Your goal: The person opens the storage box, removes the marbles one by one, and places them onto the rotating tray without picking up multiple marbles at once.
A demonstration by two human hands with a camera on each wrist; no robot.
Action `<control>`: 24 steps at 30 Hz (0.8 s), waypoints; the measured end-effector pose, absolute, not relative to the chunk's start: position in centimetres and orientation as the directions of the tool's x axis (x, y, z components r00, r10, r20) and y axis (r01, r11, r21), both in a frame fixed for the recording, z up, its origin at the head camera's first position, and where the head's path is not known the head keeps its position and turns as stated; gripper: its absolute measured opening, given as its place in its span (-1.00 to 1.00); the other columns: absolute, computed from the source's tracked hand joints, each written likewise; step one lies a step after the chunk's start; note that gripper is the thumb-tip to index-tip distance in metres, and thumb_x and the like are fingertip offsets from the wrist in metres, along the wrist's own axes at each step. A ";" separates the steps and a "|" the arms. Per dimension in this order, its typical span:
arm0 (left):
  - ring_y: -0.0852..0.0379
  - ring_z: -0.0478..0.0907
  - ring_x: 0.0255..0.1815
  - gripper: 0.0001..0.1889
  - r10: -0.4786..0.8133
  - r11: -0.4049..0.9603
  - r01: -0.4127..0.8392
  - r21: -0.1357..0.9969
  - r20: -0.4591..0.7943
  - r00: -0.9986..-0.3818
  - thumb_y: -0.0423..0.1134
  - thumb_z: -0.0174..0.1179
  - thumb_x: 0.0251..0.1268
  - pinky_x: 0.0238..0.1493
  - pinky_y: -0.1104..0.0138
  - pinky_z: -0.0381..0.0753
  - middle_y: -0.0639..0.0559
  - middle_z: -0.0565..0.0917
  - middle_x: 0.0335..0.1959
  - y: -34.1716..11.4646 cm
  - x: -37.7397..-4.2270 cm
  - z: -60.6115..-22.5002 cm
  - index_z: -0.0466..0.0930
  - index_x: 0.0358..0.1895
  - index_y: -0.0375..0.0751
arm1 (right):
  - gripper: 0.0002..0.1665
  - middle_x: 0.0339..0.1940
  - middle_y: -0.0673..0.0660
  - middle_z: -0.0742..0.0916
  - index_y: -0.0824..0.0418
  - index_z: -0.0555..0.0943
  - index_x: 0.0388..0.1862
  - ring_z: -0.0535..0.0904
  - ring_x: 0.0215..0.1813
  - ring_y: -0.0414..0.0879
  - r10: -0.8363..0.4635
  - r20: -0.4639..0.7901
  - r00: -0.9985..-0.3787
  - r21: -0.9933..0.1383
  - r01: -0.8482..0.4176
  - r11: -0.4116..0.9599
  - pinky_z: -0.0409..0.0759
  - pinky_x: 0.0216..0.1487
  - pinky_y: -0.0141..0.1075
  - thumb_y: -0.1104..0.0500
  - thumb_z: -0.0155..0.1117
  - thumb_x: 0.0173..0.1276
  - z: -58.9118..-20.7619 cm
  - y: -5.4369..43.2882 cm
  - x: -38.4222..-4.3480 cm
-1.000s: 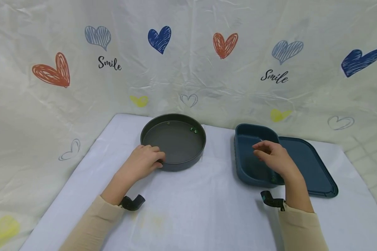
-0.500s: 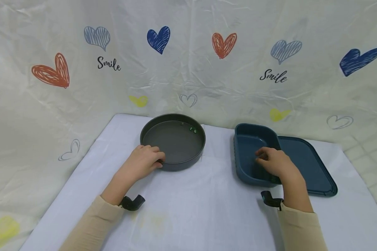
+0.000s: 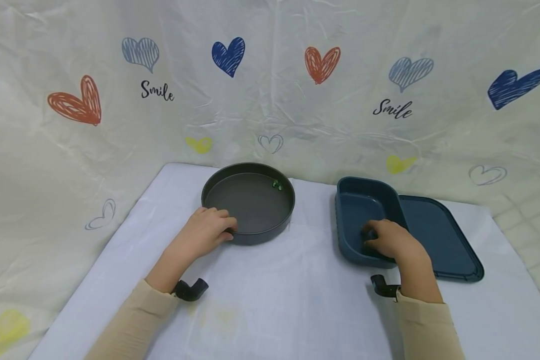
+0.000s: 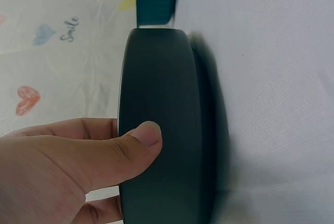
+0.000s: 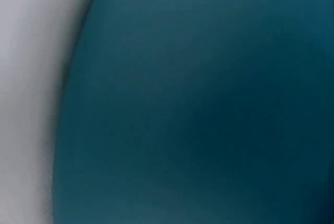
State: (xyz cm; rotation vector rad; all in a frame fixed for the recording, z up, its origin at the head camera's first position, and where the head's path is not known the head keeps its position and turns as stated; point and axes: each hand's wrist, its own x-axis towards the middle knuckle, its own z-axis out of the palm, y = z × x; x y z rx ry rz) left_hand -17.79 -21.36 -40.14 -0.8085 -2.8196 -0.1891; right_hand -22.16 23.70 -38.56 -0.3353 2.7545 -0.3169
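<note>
My left hand [image 3: 208, 226] grips the near left rim of a round dark baking pan [image 3: 252, 205]. In the left wrist view its thumb [image 4: 145, 136] lies on the pan's outer wall [image 4: 162, 78], with the fingers behind the rim. Small green pieces [image 3: 277, 185] lie together by the pan's far right wall. Over on the right, my right hand [image 3: 393, 241] reaches down into a deep blue rectangular container [image 3: 348, 215], fingers bent near its floor at the near end. Cannot tell whether the fingertips hold anything. The right wrist view shows mostly the container's blurred wall [image 5: 156, 104].
A flat blue lid [image 3: 441, 235] lies right of the container, partly beneath the right forearm. White cloth [image 3: 288, 295] covers the table. Behind it hangs a pale curtain [image 3: 270, 100] printed with hearts.
My right hand has lowered into the container and shifted toward its near end. One small piece in the pan has rolled right to the green ones. The left hand keeps its grip.
</note>
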 end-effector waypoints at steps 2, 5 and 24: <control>0.06 0.59 -0.27 -0.84 0.510 0.841 0.536 0.069 0.228 -0.830 -0.10 0.47 0.12 -0.10 0.09 0.50 0.20 0.62 -0.34 -21.3 -17.8 -40.1 0.67 -0.28 0.13 | -0.55 0.06 0.39 0.61 0.25 0.59 0.14 0.54 0.02 0.26 -0.264 -0.322 -0.909 -0.255 -0.186 0.949 0.54 -0.09 0.12 0.08 0.37 0.34 -38.5 23.7 -22.1; 0.06 0.59 -0.27 -0.85 0.510 0.841 0.536 0.072 0.227 -0.830 -0.11 0.46 0.13 -0.09 0.09 0.50 0.20 0.62 -0.34 -21.3 -17.7 -40.0 0.68 -0.27 0.13 | -0.57 0.07 0.39 0.62 0.26 0.59 0.11 0.56 0.00 0.23 -0.259 -0.345 -0.902 -0.260 -0.174 0.950 0.55 -0.12 0.09 0.07 0.36 0.35 -38.3 23.7 -22.1; 0.05 0.59 -0.28 -0.84 0.513 0.839 0.539 0.072 0.224 -0.829 -0.11 0.47 0.12 -0.05 0.05 0.50 0.19 0.62 -0.34 -21.4 -17.8 -40.1 0.68 -0.27 0.12 | -0.64 0.06 0.29 0.65 0.17 0.58 0.03 0.56 -0.06 0.11 -0.268 -0.416 -0.869 -0.351 -0.118 0.929 0.54 -0.16 0.01 -0.02 0.28 0.39 -38.3 23.3 -21.7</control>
